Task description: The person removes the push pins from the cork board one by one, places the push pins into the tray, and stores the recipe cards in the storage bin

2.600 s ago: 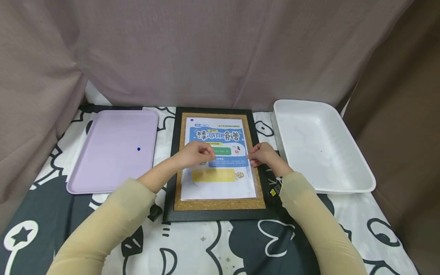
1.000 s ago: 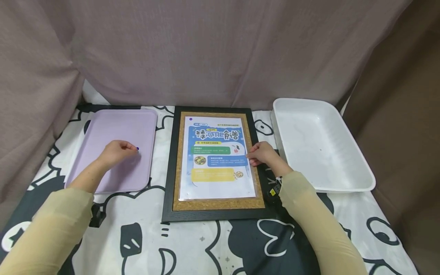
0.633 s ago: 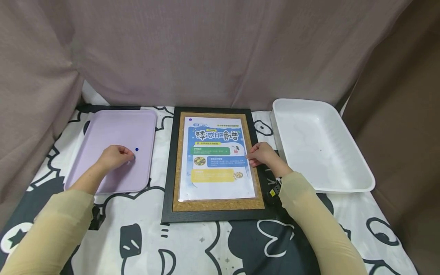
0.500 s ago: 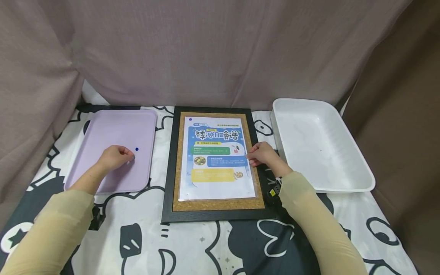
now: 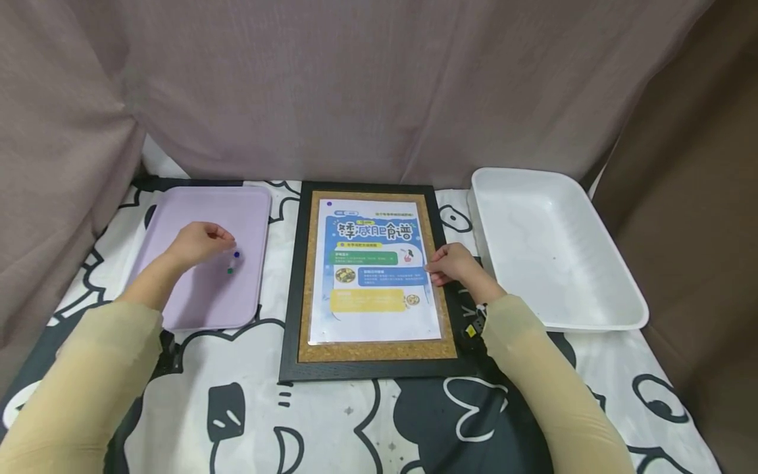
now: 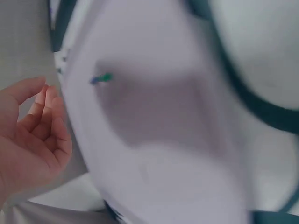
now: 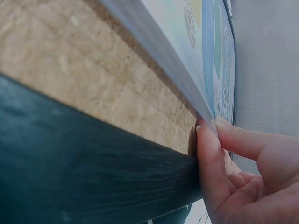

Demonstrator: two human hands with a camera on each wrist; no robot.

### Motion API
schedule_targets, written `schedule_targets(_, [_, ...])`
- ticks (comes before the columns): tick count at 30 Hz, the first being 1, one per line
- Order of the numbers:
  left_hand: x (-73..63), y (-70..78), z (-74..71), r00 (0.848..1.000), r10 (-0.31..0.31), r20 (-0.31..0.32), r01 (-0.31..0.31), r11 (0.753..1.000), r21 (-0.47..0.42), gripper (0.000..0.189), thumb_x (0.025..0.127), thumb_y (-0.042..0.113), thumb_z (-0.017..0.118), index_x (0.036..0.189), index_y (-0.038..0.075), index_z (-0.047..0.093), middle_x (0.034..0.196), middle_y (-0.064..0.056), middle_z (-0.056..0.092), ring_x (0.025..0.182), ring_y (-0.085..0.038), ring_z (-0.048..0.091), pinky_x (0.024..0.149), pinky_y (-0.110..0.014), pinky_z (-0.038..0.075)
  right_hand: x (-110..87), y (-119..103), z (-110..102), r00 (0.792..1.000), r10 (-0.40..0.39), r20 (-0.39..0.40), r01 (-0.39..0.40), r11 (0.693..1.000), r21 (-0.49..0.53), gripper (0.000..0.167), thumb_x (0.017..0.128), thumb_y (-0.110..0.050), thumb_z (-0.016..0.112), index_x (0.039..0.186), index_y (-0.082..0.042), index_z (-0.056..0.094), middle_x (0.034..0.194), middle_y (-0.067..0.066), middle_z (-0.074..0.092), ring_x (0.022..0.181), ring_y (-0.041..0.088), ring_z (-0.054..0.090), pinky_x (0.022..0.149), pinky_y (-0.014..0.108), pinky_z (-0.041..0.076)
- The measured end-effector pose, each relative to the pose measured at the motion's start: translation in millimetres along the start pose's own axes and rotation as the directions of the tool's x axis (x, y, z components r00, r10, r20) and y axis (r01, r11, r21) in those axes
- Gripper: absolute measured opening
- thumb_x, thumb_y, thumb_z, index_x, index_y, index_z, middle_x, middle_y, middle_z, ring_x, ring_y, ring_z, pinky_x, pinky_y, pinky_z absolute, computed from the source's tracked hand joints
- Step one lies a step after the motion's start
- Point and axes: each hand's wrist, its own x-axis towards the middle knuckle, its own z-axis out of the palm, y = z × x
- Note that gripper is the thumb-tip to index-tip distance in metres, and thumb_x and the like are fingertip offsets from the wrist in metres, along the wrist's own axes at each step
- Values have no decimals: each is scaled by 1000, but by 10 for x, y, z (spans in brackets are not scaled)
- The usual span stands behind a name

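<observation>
My left hand (image 5: 202, 242) hovers over the lilac tray (image 5: 172, 210), fingers loosely bent and nothing held. Just beside its fingertips lie a blue push pin (image 5: 237, 254) and a green push pin (image 5: 230, 270); the left wrist view shows the green push pin (image 6: 106, 77) clearly apart from the left hand (image 6: 37, 135). My right hand (image 5: 453, 263) pinches the right edge of a printed, glossy sheet (image 5: 373, 326) between thumb and finger. The sheet lies on a black-framed corkboard (image 5: 379, 352), with a purple pin (image 5: 329, 204) at its top left corner.
A deep white tub (image 5: 551, 257) stands to the right of the board. Behind everything hangs a grey-brown curtain (image 5: 379, 85). A black-and-white patterned cloth (image 5: 331, 428) covers the table.
My left hand moved from the board to the tray, then let go of the green push pin beside the blue one and lifted. My right hand stays at the sheet's edge.
</observation>
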Motion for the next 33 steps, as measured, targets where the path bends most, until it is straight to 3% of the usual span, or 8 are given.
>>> schedule_targets(6, [287, 391, 25, 998, 36, -48, -38, 998, -51, 27, 90, 24, 57, 100, -1, 60, 96, -15, 62, 87, -23, 54, 73, -31, 41, 12, 31, -25, 1000, -7, 11, 7, 1000, 12, 25, 88, -6, 62, 106, 4, 49, 76, 8, 57, 52, 7, 59, 57, 22, 53])
schedule_targets(11, [499, 699, 177, 992, 101, -69, -104, 994, -45, 26, 89, 22, 56, 95, -2, 61, 85, -10, 63, 76, -13, 53, 69, -26, 40, 4, -3, -30, 1000, -1, 3, 1, 1000, 27, 25, 87, -6, 63, 106, 4, 49, 78, 10, 58, 53, 8, 60, 59, 23, 54])
schedule_targets(16, [694, 908, 361, 991, 118, -65, -121, 992, -42, 26, 89, 21, 55, 98, -3, 62, 85, -7, 62, 71, -8, 52, 65, -23, 39, -22, -46, -34, 1000, -14, 8, 14, 999, 46, 23, 86, -5, 63, 102, 5, 49, 76, 11, 58, 55, 10, 62, 60, 25, 54])
schedule_targets(22, [907, 1051, 579, 989, 117, -95, -121, 992, -41, 24, 89, 18, 56, 99, -3, 61, 84, -10, 61, 77, -17, 56, 67, -24, 41, -12, -36, -11, 1000, -5, 3, 5, 999, 53, 24, 85, -5, 65, 102, 4, 50, 75, 9, 58, 54, 10, 61, 60, 25, 55])
schedule_targets(30, [1086, 1109, 805, 994, 41, -104, -49, 996, -77, 27, 91, 12, 51, 110, -5, 58, 102, -18, 60, 86, -22, 55, 74, -27, 44, -37, -12, 22, 1000, 10, 0, -10, 1000, 24, 25, 87, -5, 63, 106, 4, 50, 78, 9, 57, 53, 8, 58, 56, 21, 52])
schedule_targets(32, [1207, 1070, 862, 996, 28, -91, -34, 997, -68, 29, 91, 12, 50, 113, -4, 57, 108, -20, 60, 91, -25, 57, 78, -31, 47, -48, -17, 26, 1000, 11, -6, -11, 1000, 16, 24, 87, -6, 63, 106, 3, 50, 79, 10, 56, 53, 9, 58, 56, 21, 52])
schedule_targets(33, [1334, 993, 926, 992, 43, -115, -52, 996, -77, 26, 89, 13, 51, 109, -2, 60, 103, -17, 62, 87, -23, 57, 75, -29, 48, -48, -18, 26, 1000, 12, -10, -12, 1000, 13, 24, 87, -6, 62, 105, 3, 50, 79, 10, 56, 53, 9, 58, 56, 21, 52])
